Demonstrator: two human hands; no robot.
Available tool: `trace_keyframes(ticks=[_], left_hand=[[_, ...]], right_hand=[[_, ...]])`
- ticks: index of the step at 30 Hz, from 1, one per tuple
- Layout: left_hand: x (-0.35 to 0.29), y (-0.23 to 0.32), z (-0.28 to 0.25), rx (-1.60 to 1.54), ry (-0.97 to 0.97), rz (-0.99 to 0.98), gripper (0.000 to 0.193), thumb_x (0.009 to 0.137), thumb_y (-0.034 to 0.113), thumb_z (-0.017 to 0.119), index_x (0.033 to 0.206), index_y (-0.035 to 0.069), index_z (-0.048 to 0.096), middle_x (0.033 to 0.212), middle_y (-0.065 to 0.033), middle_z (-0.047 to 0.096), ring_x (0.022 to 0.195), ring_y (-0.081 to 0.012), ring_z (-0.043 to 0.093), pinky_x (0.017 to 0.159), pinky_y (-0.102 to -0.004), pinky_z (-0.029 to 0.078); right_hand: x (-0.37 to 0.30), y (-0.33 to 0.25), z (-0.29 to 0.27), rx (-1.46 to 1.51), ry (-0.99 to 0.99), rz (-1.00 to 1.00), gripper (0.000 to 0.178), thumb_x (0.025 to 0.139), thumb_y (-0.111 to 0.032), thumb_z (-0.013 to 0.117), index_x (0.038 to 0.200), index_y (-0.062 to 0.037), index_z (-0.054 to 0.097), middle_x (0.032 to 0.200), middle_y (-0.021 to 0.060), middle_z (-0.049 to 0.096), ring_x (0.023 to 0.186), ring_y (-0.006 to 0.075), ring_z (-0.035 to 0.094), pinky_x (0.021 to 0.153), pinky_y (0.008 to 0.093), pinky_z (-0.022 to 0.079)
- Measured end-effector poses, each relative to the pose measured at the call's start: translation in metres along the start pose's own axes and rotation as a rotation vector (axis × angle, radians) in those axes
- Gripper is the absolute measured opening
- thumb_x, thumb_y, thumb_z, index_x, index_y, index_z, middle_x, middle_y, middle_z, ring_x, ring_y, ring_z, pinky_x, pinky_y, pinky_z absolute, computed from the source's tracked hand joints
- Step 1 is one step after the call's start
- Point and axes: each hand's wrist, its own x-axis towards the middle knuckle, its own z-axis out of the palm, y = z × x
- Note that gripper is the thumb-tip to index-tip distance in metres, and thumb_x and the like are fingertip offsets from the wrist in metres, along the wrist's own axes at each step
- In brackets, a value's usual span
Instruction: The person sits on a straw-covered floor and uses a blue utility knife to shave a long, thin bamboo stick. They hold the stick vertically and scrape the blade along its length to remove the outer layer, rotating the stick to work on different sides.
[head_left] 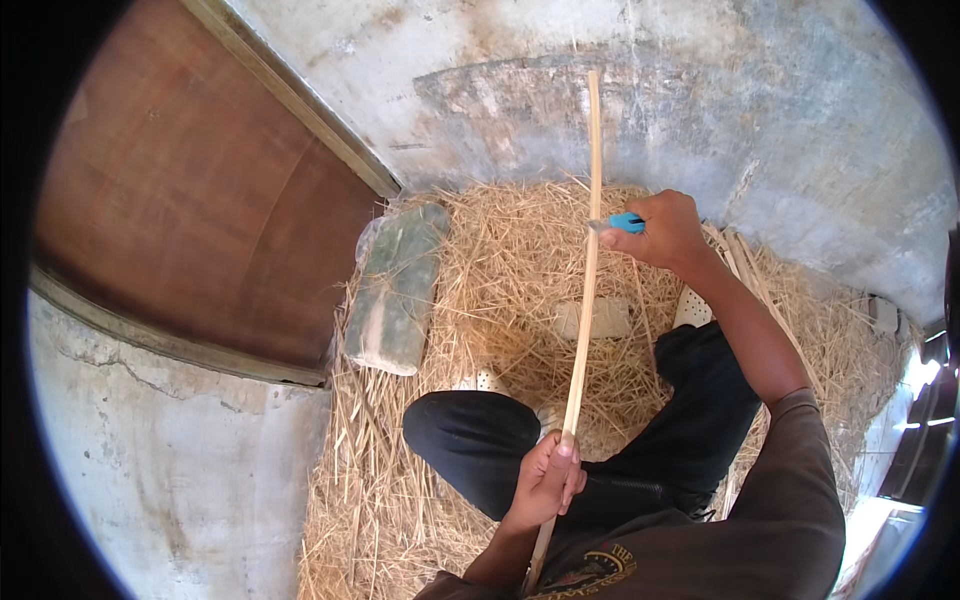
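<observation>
A long, thin, pale strip, likely bamboo or wood (588,285), runs from my lap up and away toward the wall, bowed slightly. My left hand (549,478) is closed around its lower part, the thumb lying along it. Farther up, my right hand (655,232) grips a utility knife with a blue handle (627,222). The knife's blade end meets the strip's right edge, well below its far tip. The strip's near end passes under my left hand toward my shirt.
Pale shavings (500,235) cover the floor around my bent legs. A greenish stone slab (395,290) lies at the left, beside a brown door panel (210,190). A small block (595,318) sits among the shavings. Worn plaster wall (750,100) rises ahead; long strips (745,260) lie at the right.
</observation>
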Motion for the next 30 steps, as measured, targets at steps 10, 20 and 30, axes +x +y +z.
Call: trace_keyframes(ticks=[10,20,30], left_hand=[[-0.028,-0.017,0.007,0.120,-0.085,-0.153,0.025,0.104,0.026,0.040,0.090,0.006,0.044,0.051,0.0036,0.040,0.038,-0.0028,0.036,0.040,-0.0184,0.030],[-0.008,-0.012,0.010,0.300,0.085,-0.174,0.019,0.102,0.022,0.045,0.091,0.007,0.049,0.051,0.0051,0.042,0.040,-0.0013,0.038,0.037,-0.0190,0.029],[0.018,0.011,-0.006,0.337,0.207,0.039,0.024,0.103,0.026,0.042,0.093,0.006,0.050,0.048,0.0020,0.044,0.036,-0.0030,0.036,0.036,-0.0183,0.029]], right_hand=[[0.036,0.089,-0.012,0.037,0.446,0.451,0.078,0.082,-0.079,0.042,0.058,-0.0059,0.058,0.052,0.0042,0.051,0.047,0.0146,0.046,0.049,0.0319,0.039],[0.012,0.106,-0.017,0.405,0.096,0.841,0.071,0.085,-0.073,0.046,0.048,-0.0148,0.031,0.047,-0.0030,0.027,0.046,0.0136,0.025,0.050,0.0330,0.028],[-0.059,-0.068,-0.014,0.117,-0.382,-0.178,0.075,0.070,-0.080,0.056,0.051,-0.0081,0.058,0.045,0.0063,0.050,0.041,0.0225,0.053,0.042,0.0367,0.040]])
